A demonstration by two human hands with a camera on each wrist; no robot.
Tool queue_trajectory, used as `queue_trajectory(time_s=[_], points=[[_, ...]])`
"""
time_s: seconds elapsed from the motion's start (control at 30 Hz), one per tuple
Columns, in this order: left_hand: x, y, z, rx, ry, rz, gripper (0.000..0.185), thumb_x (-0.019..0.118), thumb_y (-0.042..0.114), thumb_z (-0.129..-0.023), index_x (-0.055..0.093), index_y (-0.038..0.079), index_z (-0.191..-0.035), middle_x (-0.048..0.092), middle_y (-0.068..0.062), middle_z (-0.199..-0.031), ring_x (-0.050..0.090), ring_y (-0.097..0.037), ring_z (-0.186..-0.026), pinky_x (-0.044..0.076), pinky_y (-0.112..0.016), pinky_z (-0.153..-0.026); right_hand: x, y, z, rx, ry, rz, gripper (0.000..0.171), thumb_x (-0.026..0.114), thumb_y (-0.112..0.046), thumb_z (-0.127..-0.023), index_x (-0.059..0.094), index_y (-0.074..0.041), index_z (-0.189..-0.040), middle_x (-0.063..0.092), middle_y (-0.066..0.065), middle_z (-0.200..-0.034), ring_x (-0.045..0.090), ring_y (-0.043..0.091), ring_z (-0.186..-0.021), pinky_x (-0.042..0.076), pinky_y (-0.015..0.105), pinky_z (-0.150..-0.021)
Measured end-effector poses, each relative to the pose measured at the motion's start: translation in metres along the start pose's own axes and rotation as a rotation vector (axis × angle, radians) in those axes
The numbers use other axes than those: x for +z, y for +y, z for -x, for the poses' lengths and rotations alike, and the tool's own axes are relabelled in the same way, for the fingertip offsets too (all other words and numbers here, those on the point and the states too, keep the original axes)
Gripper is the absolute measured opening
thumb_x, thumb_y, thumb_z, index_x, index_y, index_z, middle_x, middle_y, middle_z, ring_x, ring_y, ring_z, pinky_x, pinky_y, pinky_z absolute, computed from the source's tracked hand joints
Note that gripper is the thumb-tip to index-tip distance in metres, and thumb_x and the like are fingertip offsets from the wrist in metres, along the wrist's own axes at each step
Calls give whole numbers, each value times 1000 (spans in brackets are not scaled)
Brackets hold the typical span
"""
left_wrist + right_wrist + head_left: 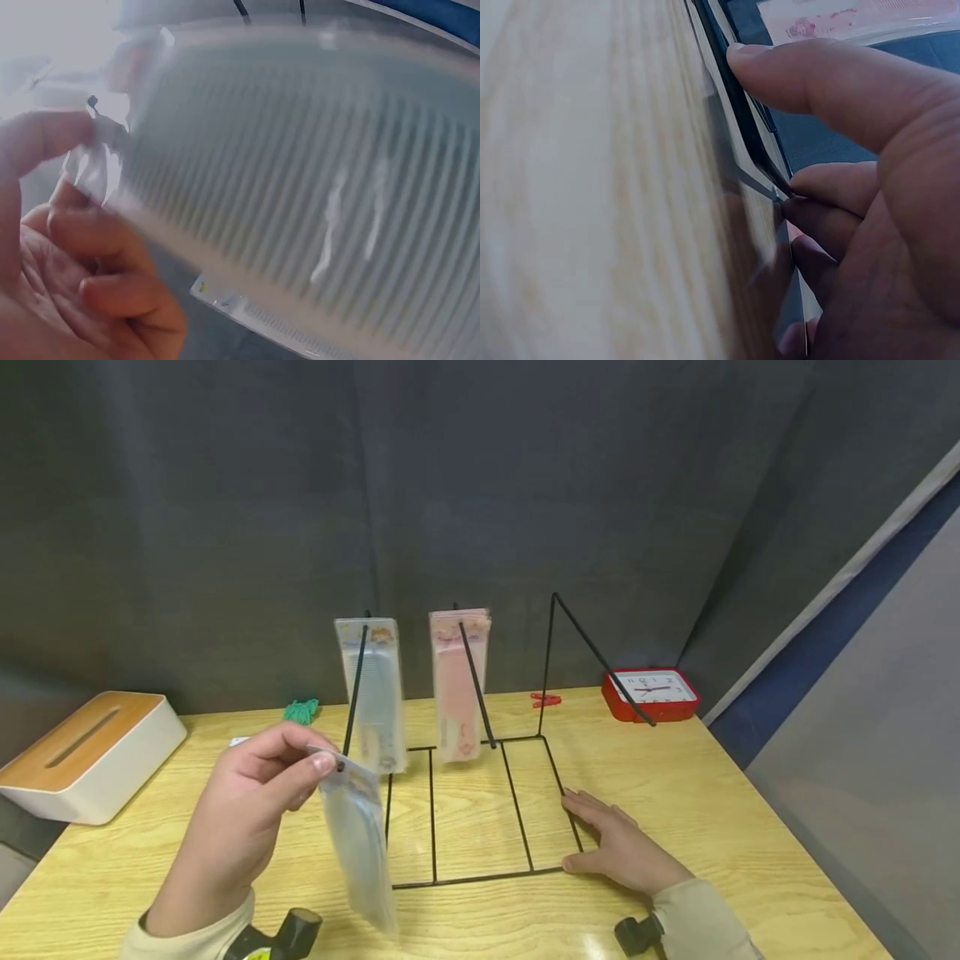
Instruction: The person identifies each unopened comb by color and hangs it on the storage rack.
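Observation:
In the head view my left hand (251, 806) pinches the top of a clear-packaged blue comb (356, 847) between thumb and fingers. The package's hole is right at the tip of the left prong of a black wire display rack (483, 878). In the left wrist view the ribbed comb (300, 165) fills much of the picture. Another packaged blue comb (378, 693) hangs farther back on that same prong. Packaged pink combs (453, 693) hang on the middle prong. My right hand (618, 847) rests at the rack's front right corner, thumb on the front wire, fingers against the side wire.
The rack's right prong (600, 656) slants forward with nothing hung on it. Behind it lie a red clothespin (546, 700) and a red-framed clock (651, 693). A wood-topped white tissue box (90, 760) stands left, near a green bundle (302, 712). A dark curtain backs the table.

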State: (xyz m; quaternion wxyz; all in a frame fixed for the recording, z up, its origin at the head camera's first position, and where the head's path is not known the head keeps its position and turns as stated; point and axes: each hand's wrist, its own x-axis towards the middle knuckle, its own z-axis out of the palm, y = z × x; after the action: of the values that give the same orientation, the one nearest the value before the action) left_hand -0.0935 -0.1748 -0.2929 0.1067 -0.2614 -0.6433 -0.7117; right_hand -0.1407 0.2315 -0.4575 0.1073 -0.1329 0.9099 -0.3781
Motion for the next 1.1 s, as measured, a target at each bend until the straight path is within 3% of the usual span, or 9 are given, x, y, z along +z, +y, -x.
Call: queue_trajectory(time_s=[0.17,0.27,0.43,0.67,0.8,1.1], points=[[6,7,-1,-72,100,-120,11,63,-8,-94,69,0,-93,69,-4,-86,62,-13,-77,52,-26,-72,-1,-1,0,8,3,3,93,85,-36,-79,40,-3,-153,31,12,-162,18,37,-151,3,62,-117],[6,3,-8,-123,144,-165,4,66,0,-95,68,0,-93,68,-2,-86,59,-12,-77,49,-24,-70,-1,-1,0,16,3,6,93,85,-36,-78,40,-4,-153,31,12,-162,18,36,-151,3,62,-117],[2,-9,-28,-190,217,-214,9,69,12,-97,68,3,-95,63,4,-81,46,-10,-69,39,-23,-59,-1,-2,0,19,-3,1,92,85,-35,-79,40,-4,-153,31,12,-162,19,37,-151,3,63,-117],[-4,-26,-68,-207,301,-380,27,71,29,-95,68,3,-104,62,4,-87,49,-15,-81,42,-26,-66,0,-3,-1,20,-6,5,93,85,-35,-79,40,-4,-153,30,12,-163,18,36,-151,3,62,-117],[-9,-33,-89,-232,335,-494,33,69,39,-96,68,8,-107,60,-1,-93,50,-16,-85,43,-27,-64,0,-3,-1,17,-10,6,93,85,-36,-79,40,-4,-153,30,12,-163,18,36,-151,2,62,-117],[-13,-55,-110,-183,450,-587,42,70,47,-92,66,6,-96,58,-2,-85,52,-16,-77,42,-28,-61,0,-4,4,18,-9,-5,89,84,-35,-81,41,-4,-152,32,9,-162,17,34,-152,0,61,-118]])
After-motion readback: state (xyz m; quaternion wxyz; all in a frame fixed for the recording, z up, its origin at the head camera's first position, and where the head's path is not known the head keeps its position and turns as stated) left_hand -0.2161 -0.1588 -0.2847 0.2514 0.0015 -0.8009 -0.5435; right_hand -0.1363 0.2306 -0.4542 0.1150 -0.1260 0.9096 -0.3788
